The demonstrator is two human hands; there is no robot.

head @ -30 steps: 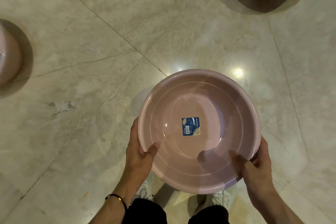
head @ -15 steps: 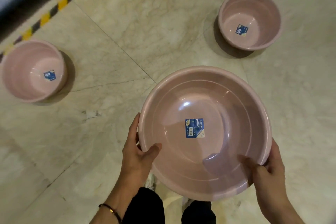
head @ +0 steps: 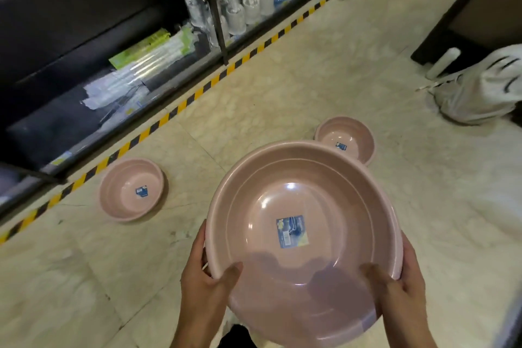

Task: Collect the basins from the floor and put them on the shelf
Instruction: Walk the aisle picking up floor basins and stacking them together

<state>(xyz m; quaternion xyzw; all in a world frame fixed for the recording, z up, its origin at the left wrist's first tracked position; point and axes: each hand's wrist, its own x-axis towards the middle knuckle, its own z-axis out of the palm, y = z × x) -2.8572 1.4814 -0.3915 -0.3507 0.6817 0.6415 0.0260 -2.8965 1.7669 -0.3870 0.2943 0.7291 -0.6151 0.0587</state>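
Three pink basins in sight. At 6 o'clock, the held basin (head: 310, 198), largest in the frame, up off the floor (head: 310, 79), with a blue label (head: 292, 232) stuck at its centre. At 7 o'clock on its rim, the left hand (head: 203, 288), curled round the edge, thumb inside, fingers outside. At 5 o'clock on the rim, the right hand (head: 404, 291), gripping likewise, thumb hooked over the inner wall. Both hands clamped on the rim, neither spread.

At 9 o'clock from the held one, a second basin (head: 131, 189), upright on the floor, well apart, near the yellow-and-black striped tape (head: 197, 92). At 1 o'clock, a third basin (head: 346, 138), also upright on the floor, partly hidden behind the held rim.

Beyond the tape, from 9 to 12 o'clock, a dark shelf (head: 84, 22) with wrapped packets (head: 141, 65) and a row of brushes (head: 248, 8). At 2 o'clock, a white bag (head: 480, 87) slumped on the floor.
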